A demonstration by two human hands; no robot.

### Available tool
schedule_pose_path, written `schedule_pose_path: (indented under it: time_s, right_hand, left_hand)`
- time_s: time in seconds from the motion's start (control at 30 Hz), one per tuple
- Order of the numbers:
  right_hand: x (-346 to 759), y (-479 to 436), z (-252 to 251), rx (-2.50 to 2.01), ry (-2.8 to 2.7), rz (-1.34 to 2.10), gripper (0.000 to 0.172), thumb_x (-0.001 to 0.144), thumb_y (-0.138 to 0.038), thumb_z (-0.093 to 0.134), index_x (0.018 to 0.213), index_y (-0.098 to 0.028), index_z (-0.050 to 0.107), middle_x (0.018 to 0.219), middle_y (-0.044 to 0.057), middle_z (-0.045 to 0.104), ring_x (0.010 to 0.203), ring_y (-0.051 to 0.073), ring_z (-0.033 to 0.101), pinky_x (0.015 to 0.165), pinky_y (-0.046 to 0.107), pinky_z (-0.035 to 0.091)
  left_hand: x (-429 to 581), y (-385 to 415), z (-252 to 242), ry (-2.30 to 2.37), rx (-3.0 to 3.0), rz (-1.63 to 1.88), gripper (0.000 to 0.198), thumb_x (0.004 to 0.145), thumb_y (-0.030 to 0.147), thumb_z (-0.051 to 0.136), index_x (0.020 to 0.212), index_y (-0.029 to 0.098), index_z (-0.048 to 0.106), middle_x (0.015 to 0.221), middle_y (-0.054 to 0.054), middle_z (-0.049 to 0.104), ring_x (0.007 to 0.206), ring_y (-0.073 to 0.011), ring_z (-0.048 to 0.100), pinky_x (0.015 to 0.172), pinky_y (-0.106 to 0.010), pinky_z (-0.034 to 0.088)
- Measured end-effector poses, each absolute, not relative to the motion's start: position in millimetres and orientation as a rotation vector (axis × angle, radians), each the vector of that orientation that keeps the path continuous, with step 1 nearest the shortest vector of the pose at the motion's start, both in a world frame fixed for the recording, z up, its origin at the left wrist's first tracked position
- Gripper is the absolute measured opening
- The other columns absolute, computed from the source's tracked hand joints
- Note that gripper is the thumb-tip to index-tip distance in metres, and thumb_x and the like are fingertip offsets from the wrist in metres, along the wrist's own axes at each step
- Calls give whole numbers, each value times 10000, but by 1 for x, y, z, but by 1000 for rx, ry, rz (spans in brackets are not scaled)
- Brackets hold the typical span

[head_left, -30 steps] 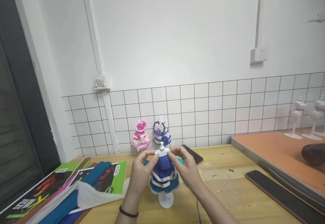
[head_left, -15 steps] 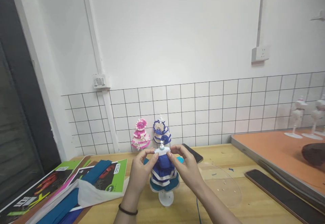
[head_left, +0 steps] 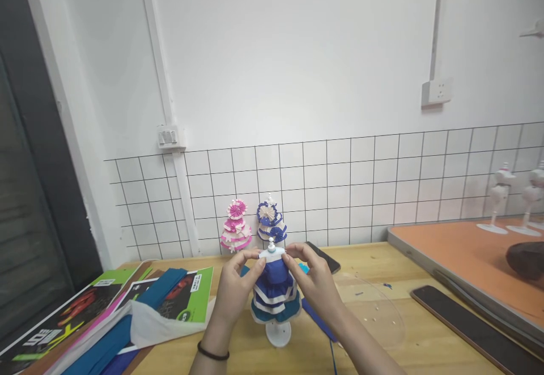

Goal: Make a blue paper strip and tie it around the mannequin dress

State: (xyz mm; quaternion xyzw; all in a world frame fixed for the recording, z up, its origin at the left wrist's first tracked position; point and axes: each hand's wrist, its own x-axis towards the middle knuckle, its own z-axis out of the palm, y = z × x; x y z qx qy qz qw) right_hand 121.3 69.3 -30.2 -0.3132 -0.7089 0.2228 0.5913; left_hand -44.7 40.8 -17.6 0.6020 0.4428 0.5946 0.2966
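A small white dress form stands upright on its round base in front of me. It wears a tiered dress in blue, white and teal. My left hand pinches the top edge of the dress at one shoulder, thumb in front. On the other shoulder my right hand pinches the same edge in a like way. The fingertips behind the form are partly hidden. A blue strip lies on the table beside the skirt, partly behind my right forearm.
Dressed forms in pink and navy stand by the wall. Fabric strips and printed sheets lie left. A clear round sheet with small bits and a dark phone lie right, near an orange-topped surface.
Both hands keep their hold at the shoulders of the dress. The blue strip now shows below my right forearm. The view has shifted very slightly.
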Motion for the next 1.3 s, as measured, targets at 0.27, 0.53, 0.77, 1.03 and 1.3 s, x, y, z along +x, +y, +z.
schedule_pose_path:
  time_s: [0.27, 0.53, 0.77, 1.03, 1.3]
  right_hand:
    - [131, 73, -25, -556, -1758, 799, 257, 845, -362, 533, 1026, -231, 659, 1075, 69, 636, 1047, 218, 551, 925, 371, 420]
    - [131, 70, -22, -524, -1735, 790, 229, 846, -346, 539, 975, -227, 686, 973, 66, 624, 944, 202, 571, 826, 314, 443]
    - [128, 71, -23, -487, -1615, 1123, 340, 825, -453, 533, 1005, -208, 687, 1066, 81, 642, 1037, 222, 546, 921, 346, 402]
    - [126, 72, -25, -513, -1517, 1247, 401, 788, -475, 575, 1060, -193, 663, 1026, 96, 676, 994, 237, 585, 918, 377, 411]
    - [125, 71, -23, -567, -1552, 1026, 353, 773, -447, 602, 1005, -196, 690, 986, 90, 682, 936, 241, 595, 843, 358, 454]
  left_hand:
    - [-49, 38, -17, 1073, 1583, 1532, 292, 707, 417, 644, 852, 164, 664, 1062, -112, 658, 1042, -277, 554, 814, -338, 474]
    - [-49, 41, -19, 1081, 1616, 1538, 267, 722, 396, 636, 862, 172, 680, 1056, -117, 660, 1073, -292, 539, 898, -382, 419]
    - [-46, 41, -19, 1137, 1586, 1585, 285, 713, 413, 638, 851, 165, 667, 1030, -111, 668, 1032, -276, 562, 842, -343, 454]
    - [-43, 41, -18, 1171, 1588, 1604, 276, 711, 412, 636, 818, 160, 668, 1017, -117, 670, 1024, -280, 565, 852, -359, 447]
    - [-40, 42, -21, 1202, 1611, 1610, 253, 719, 393, 633, 817, 162, 667, 1049, -122, 656, 1047, -288, 548, 873, -387, 437]
